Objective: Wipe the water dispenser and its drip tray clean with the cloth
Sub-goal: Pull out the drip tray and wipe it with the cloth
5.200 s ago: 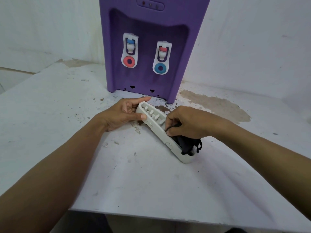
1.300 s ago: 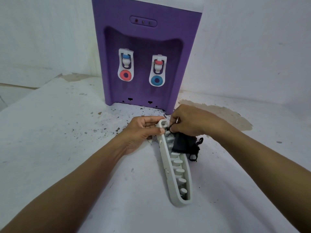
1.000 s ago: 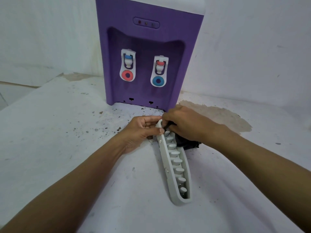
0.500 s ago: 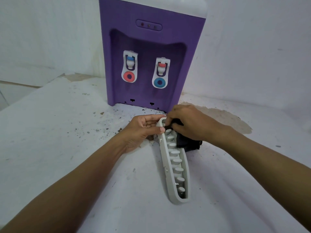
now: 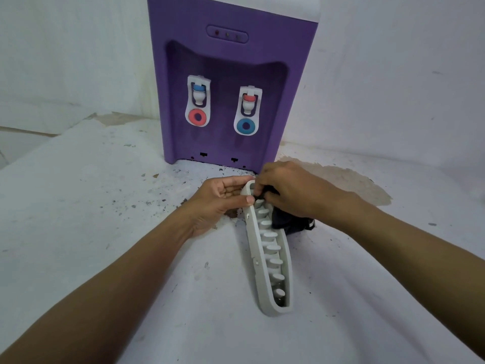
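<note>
My left hand (image 5: 223,198) has its fingers and thumb curled round the far end of the white drip tray (image 5: 256,258), which lies detached on the stained table (image 5: 105,219) just in front of the purple water dispenser (image 5: 231,61), its length running toward me. My right hand (image 5: 291,193) pinches the bunched dark cloth (image 5: 284,223) and presses it into the tray's far end among the pegs. To do this well, I reckon I should brace the tray firmly and work a fold of cloth round each peg in turn toward the near end.
</note>
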